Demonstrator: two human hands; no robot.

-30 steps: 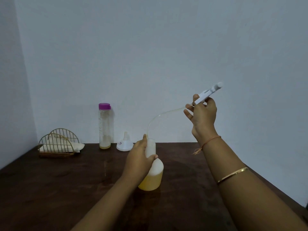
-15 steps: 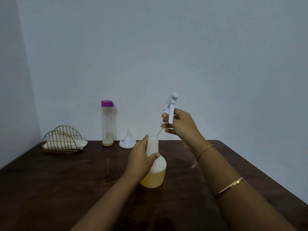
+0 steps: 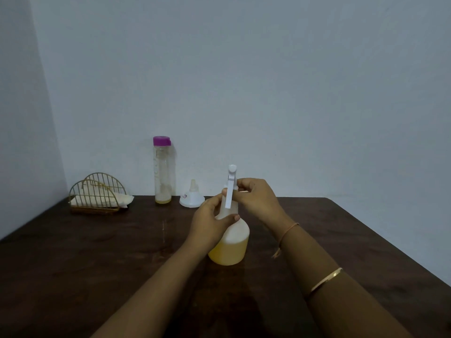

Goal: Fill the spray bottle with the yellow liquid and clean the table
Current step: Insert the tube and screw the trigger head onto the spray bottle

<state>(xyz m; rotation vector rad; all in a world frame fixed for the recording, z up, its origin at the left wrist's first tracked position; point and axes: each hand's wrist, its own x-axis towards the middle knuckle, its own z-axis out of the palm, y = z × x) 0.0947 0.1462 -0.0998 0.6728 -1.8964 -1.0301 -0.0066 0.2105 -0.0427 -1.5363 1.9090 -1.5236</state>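
Observation:
A white spray bottle (image 3: 233, 242), its lower part filled with yellow liquid, stands on the dark wooden table (image 3: 97, 252). My left hand (image 3: 210, 223) grips its neck. The white spray head (image 3: 230, 185) sits on top of the neck, nozzle up and trigger hanging down, and my right hand (image 3: 256, 198) holds it from the right. The dip tube is out of sight. At the back stands a clear bottle with a purple cap (image 3: 162, 169), with a thin layer of yellow liquid at its bottom.
A white funnel (image 3: 192, 197) lies upside down beside the purple-capped bottle. A gold wire holder with a pale cloth (image 3: 98, 195) stands at the back left. Walls close the back and left; the table's right edge runs diagonally.
My right hand brought the spray head down from high at the right onto the bottle neck, and the tube slid inside. The left hand kept its grip on the neck.

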